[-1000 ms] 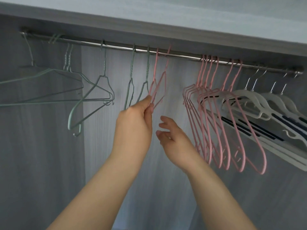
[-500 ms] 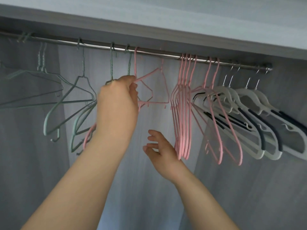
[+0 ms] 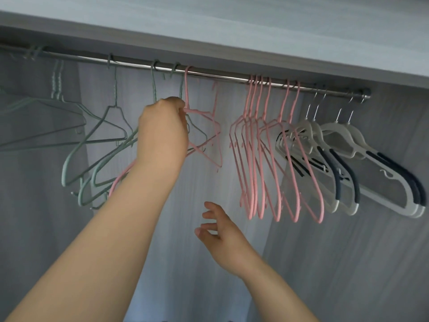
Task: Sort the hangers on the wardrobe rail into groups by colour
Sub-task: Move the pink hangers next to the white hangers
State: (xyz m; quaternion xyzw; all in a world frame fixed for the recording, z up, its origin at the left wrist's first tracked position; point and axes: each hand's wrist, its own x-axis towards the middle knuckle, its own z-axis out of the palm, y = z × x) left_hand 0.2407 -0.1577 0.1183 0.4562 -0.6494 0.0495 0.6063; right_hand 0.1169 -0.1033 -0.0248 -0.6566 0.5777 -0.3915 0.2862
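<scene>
Your left hand (image 3: pixel 162 131) is curled round the neck and shoulder of a pink hanger (image 3: pixel 204 133), whose hook is over the wardrobe rail (image 3: pixel 227 76) just right of two green hooks; that grip is closed on the pink wire, with the fingertips at the point where the neck meets the shoulder. The hanger swings out to the right of your fist, its lower bar tilted, and a second pink hanger (image 3: pixel 214 98) is blurred just beside it, so you cannot tell exactly how it hangs. The two green hangers (image 3: pixel 102 168) nearest your wrist cross behind your forearm, and whether your fingers also catch one of them is hidden.

Your right hand (image 3: pixel 220 231) hangs lower, well below the rail and apart from every hanger, its fingers loosely spread and holding nothing.

To the right along the rail a bunch of pink hangers (image 3: pixel 267 159) sits close together, then four white hangers with dark pads (image 3: pixel 348 163) near the rail's end. To the left more green hangers (image 3: pixel 58 126) trail toward the frame edge. A pale shelf (image 3: pixel 232 31) runs above the rail
</scene>
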